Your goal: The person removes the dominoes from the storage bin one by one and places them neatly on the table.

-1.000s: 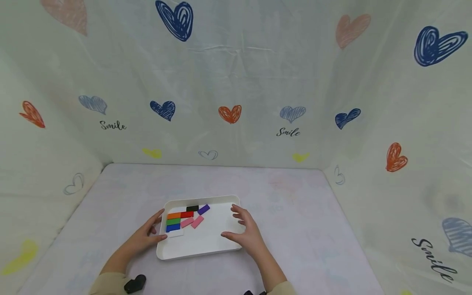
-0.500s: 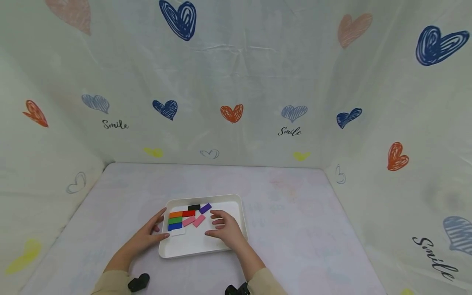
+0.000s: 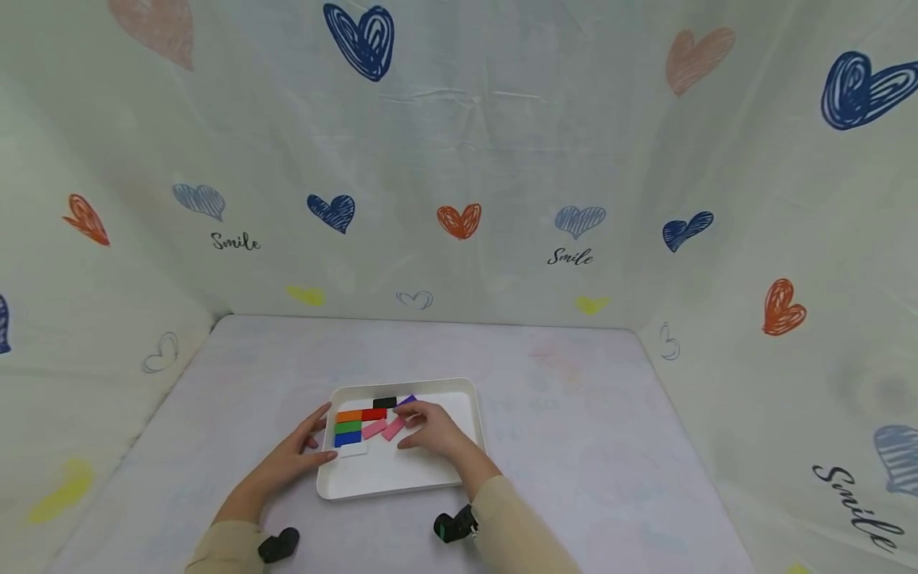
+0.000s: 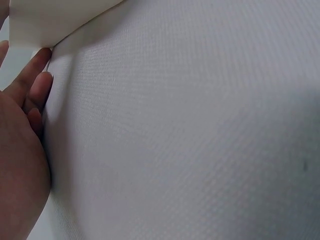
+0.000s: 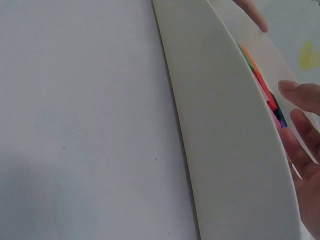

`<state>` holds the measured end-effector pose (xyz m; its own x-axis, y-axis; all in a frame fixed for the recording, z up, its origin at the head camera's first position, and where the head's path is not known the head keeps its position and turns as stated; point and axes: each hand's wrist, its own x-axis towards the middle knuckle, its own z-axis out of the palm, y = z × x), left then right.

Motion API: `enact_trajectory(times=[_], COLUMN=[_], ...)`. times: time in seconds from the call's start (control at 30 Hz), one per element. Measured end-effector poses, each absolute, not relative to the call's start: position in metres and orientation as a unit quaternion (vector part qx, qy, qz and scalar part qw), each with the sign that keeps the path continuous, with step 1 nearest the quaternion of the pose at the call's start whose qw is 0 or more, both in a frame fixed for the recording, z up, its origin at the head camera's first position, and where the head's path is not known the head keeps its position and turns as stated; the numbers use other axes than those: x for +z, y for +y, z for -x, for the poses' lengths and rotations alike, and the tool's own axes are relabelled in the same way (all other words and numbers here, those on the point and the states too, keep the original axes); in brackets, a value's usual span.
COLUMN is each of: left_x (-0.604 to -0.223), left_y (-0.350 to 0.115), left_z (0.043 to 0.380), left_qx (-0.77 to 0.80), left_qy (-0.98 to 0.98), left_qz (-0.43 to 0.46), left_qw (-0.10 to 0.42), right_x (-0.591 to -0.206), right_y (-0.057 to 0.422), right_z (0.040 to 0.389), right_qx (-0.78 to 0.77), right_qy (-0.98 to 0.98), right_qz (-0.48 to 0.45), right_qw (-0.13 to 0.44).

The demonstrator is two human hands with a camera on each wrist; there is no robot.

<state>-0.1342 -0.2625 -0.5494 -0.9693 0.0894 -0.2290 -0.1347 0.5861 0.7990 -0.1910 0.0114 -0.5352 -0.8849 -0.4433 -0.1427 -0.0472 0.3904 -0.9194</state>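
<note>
A shallow white tray (image 3: 409, 474) holds several small flat coloured blocks at its left and back. Orange (image 3: 349, 416), green (image 3: 348, 427) and blue (image 3: 348, 439) blocks are stacked in a column, with a red block (image 3: 374, 414) beside the orange one. A black block (image 3: 385, 402) lies behind; a white block (image 3: 354, 450) lies in front. My left hand (image 3: 292, 454) rests against the tray's left side, thumb and fingers spread along it. My right hand (image 3: 437, 434) reaches over the tray, fingertips near two pink blocks (image 3: 374, 429) and overlapping a purple block (image 3: 407, 400).
The tray stands on a table (image 3: 574, 446) with a pale cloth cover. A white curtain (image 3: 502, 159) with printed hearts surrounds the table at the back and sides. In the right wrist view the tray's outer wall (image 5: 230, 140) fills the middle.
My right hand has moved left from the tray's right edge to over the pink and purple blocks. My left hand stays at the tray's left side. The head view has shifted slightly.
</note>
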Motion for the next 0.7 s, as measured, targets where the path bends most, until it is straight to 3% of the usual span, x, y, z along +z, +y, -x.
enact_trajectory(times=[0.7], left_x=[-0.551], left_y=[-0.263], left_z=[0.135], left_qx=[0.457], left_qy=[0.882], left_qz=[0.014], left_qw=[0.115], right_x=[-0.542], right_y=[0.002], right_z=[0.215], right_qx=[-0.417], right_qy=[0.855], right_qz=[0.228], right_qw=[0.205])
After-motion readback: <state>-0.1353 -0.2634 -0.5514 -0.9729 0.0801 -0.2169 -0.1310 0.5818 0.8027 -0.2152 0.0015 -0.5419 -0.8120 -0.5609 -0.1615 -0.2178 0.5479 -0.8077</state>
